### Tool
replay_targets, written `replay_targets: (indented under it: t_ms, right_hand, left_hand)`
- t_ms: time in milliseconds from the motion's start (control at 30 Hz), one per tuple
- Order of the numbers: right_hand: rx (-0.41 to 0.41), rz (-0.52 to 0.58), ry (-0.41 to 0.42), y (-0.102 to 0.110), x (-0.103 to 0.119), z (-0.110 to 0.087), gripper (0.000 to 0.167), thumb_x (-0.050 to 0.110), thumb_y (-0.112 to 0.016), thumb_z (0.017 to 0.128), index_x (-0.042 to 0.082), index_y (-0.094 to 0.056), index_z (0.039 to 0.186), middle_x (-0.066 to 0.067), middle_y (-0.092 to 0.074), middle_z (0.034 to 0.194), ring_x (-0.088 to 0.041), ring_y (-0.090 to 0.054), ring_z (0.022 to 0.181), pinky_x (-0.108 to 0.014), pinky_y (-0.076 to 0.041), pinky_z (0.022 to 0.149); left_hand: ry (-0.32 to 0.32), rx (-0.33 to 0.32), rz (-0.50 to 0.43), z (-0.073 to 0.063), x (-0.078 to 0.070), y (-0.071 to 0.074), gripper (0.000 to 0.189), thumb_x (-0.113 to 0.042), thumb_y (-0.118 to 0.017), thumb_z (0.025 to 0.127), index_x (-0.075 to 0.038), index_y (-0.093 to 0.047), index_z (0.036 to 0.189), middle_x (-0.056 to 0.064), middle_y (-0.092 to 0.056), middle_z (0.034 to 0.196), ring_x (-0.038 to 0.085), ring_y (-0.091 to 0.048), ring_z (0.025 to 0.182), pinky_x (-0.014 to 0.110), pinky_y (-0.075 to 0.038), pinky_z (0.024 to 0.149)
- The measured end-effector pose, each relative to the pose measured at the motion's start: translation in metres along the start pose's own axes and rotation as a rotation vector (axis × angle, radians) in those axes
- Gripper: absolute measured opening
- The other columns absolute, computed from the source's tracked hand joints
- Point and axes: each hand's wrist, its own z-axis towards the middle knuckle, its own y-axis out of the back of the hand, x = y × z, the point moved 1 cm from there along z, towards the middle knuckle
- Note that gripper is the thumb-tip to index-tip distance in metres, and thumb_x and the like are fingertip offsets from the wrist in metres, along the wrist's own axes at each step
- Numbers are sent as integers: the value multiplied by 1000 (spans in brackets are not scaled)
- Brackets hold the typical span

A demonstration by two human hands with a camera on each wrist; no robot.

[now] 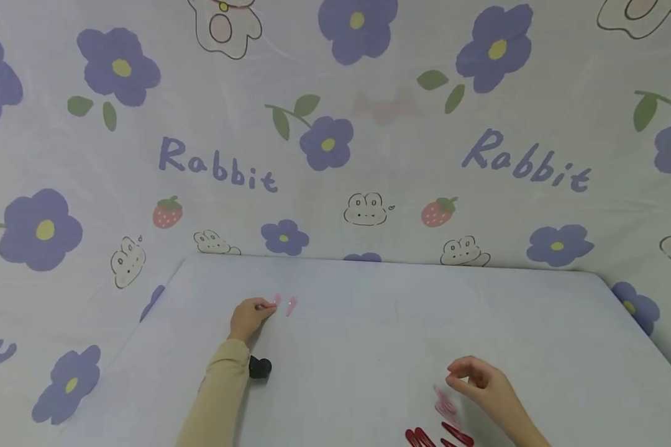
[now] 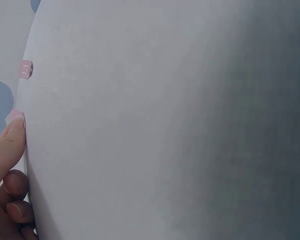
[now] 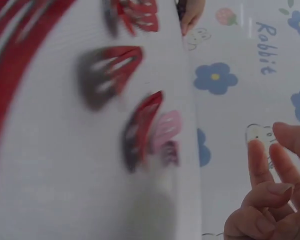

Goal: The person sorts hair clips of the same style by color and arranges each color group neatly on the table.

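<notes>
On the left of the table, my left hand (image 1: 250, 318) pinches the near end of a pink snap hair clip (image 1: 277, 299) between thumb and finger. In the left wrist view, the thumb covers most of that clip (image 2: 16, 114). Just right of it lies a second pink hair clip (image 1: 291, 305). My right hand (image 1: 489, 388) hovers above a small group of pink hair clips (image 1: 444, 406), fingers loosely bent and holding nothing. Its thumb and fingertips stand apart in the right wrist view. Several red hair clips (image 1: 457, 433) lie nearer me, below the pink group.
The white table (image 1: 358, 347) runs back to a cloth backdrop (image 1: 391, 161) with purple flowers and rabbits. A black device (image 1: 260, 367) sits at my left wrist, beside a beige sleeve (image 1: 215, 391). Red clips (image 3: 122, 65) look large and blurred close to the right wrist camera.
</notes>
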Motion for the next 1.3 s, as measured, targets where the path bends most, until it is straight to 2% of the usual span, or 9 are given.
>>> replay_targets:
  t_ms: [133, 233, 400, 500, 733, 967, 1067, 1133, 1300]
  right_hand:
    - [6, -29, -103, -3, -12, -2, 21, 13, -70, 78, 2, -61, 93, -2, -60, 78, -9, -42, 52, -24, -37, 49]
    - [29, -108, -123, -3, -18, -3, 22, 14, -72, 75, 3, -61, 91, -1, -57, 75, -10, -43, 52, -23, -36, 49]
    - [106, -228, -10, 0, -27, -3, 24, 22, -74, 73, 7, -62, 87, 4, -54, 69, -7, -40, 55, -22, -35, 49]
    - [114, -257, 40, 2, -30, -2, 26, 25, -74, 72, 8, -62, 88, 5, -53, 69, -5, -38, 54, -22, -35, 48]
    - [149, -303, 45, 2, -31, -1, 26, 23, -74, 73, 7, -61, 88, 6, -52, 70, -4, -36, 51, -22, -35, 47]
    - [163, -308, 3, -1, -32, -1, 17, 16, -72, 75, 8, -62, 86, 7, -53, 67, -5, -40, 52, -23, -36, 48]
    - [143, -308, 28, -2, -32, 0, 11, 17, -71, 76, 10, -63, 81, 8, -52, 65, -5, -41, 54, -23, -37, 50]
    - [127, -292, 41, -2, -32, 0, 9, 16, -70, 77, 9, -64, 80, 7, -50, 63, -4, -40, 54, -22, -36, 49]
    - [111, -204, 13, -1, -33, 0, 9, 10, -67, 80, 3, -61, 81, 4, -46, 62, -4, -37, 51, -22, -35, 45]
  left_hand:
    - [1, 1, -6, -1, -5, 3, 14, -18, -71, 76, -5, -70, 82, 0, -57, 67, 16, -45, 60, 30, -35, 58]
    - [4, 11, 3, -1, -6, 4, 14, -18, -71, 77, -5, -70, 82, -1, -57, 67, 15, -45, 61, 31, -36, 58]
    - [3, 10, 2, 3, -4, 2, 15, -18, -71, 77, -5, -70, 83, -1, -56, 67, 15, -45, 60, 30, -36, 57]
    - [3, 4, -4, 4, -4, 1, 14, -18, -71, 77, -5, -70, 83, -1, -55, 66, 16, -44, 60, 30, -35, 57]
    - [-10, -5, 3, 4, -8, 1, 14, -18, -71, 77, -5, -70, 82, 0, -57, 66, 15, -44, 59, 30, -35, 57]
    - [6, 11, -1, 4, -8, 3, 14, -20, -70, 78, -6, -70, 83, 1, -58, 69, 17, -46, 62, 32, -36, 60]
    - [-5, 8, -26, 4, -2, 3, 16, -24, -71, 78, -8, -71, 81, 1, -59, 70, 19, -48, 64, 35, -37, 61]
    - [-45, -15, -50, 4, 3, 3, 19, -30, -71, 77, -12, -71, 78, -1, -58, 68, 18, -48, 62, 32, -37, 59]
    - [-34, -4, -61, 4, 2, 2, 17, -27, -71, 77, -10, -70, 79, -1, -57, 67, 17, -47, 61, 32, -36, 58]
